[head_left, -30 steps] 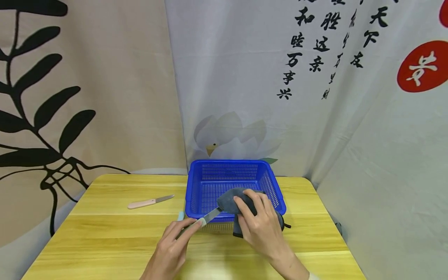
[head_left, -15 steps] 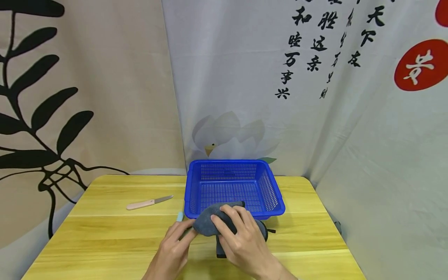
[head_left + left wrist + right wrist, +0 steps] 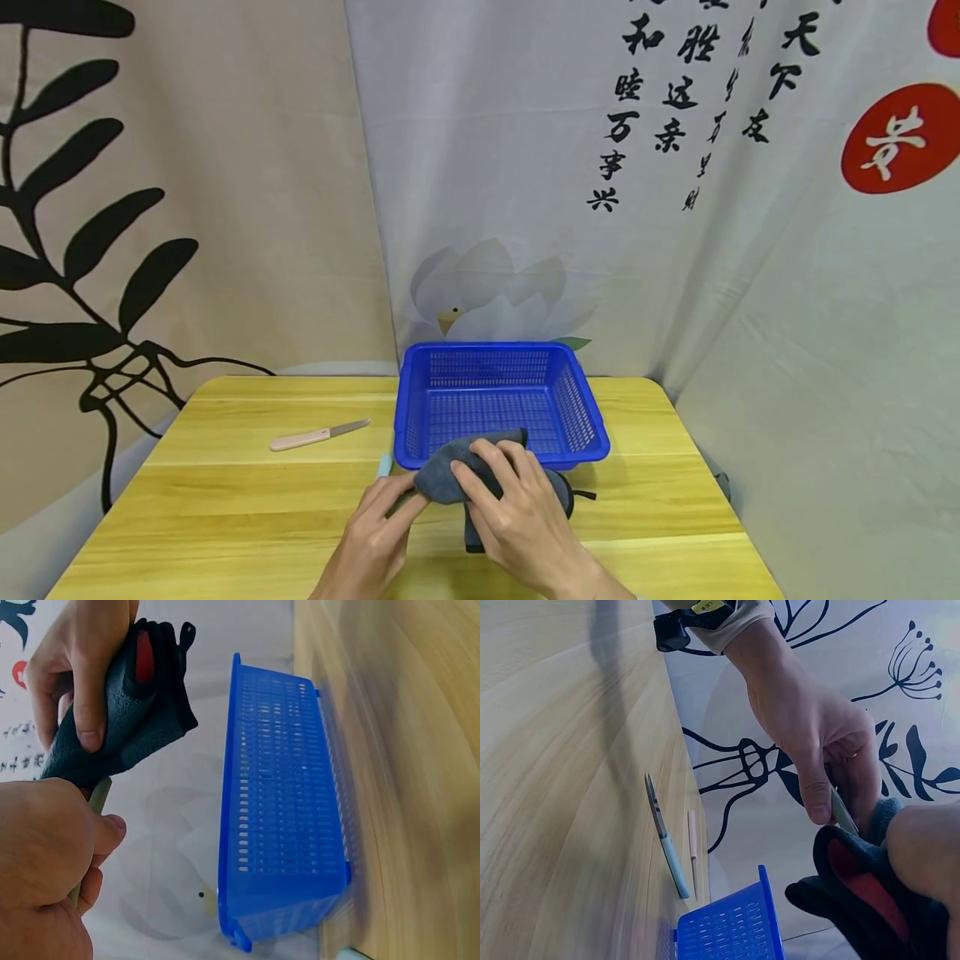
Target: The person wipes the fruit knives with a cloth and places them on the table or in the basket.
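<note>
Folded gry cloth [image 3: 442,478] @ knife hndl [image 3: 98,798]

Head view: high, from near side, facing far and down over whole table [image 3: 187,517]. Left wrist: close, rolled sideways, facing far. Right wrist: close, rolled sideways, facing left. Wrist views share cloth [image 3: 124,724], blue basket [image 3: 292,802].

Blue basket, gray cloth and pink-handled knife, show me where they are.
Blue basket [image 3: 487,414]: head view, on its bare floor.
Gray cloth [image 3: 441,477]: head view, on its rounded end.
Pink-handled knife [image 3: 317,436]: head view, on its handle.
</note>
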`<state>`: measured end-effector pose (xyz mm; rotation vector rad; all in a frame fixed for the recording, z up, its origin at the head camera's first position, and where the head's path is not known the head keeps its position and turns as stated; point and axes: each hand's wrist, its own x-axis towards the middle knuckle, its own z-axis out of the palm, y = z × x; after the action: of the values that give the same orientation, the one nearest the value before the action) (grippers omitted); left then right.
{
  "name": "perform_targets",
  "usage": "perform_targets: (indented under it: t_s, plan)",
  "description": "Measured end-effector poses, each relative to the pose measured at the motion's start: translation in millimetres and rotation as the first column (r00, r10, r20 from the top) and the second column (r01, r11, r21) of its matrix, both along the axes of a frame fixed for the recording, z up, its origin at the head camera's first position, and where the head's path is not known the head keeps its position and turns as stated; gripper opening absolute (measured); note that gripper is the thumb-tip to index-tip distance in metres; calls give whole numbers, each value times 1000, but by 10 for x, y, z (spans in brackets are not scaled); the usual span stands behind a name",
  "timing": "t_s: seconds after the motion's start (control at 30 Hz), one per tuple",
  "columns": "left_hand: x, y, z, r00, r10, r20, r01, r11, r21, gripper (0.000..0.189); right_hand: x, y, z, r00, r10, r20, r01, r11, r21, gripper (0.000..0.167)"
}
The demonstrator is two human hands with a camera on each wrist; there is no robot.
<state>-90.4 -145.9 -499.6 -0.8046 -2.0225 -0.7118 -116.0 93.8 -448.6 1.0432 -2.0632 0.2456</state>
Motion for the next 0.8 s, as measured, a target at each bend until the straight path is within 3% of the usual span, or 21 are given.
perform_targets:
  t_s: [0.43,0.67,0.8]
  plan:
    - [21,14,39,1000,11,-14,-11,1000,15,52,-67,36,22,993,-53,-103,58,997,41,45]
    - [20,-5,37,998,49,-31,-51,998,-38,50,-127,121,30,992,-78,-104,84,995,52,45]
    - [8,-16,35,999,29,-46,-31,999,-35,77,-170,171,28,991,-91,-94,95,994,45,45]
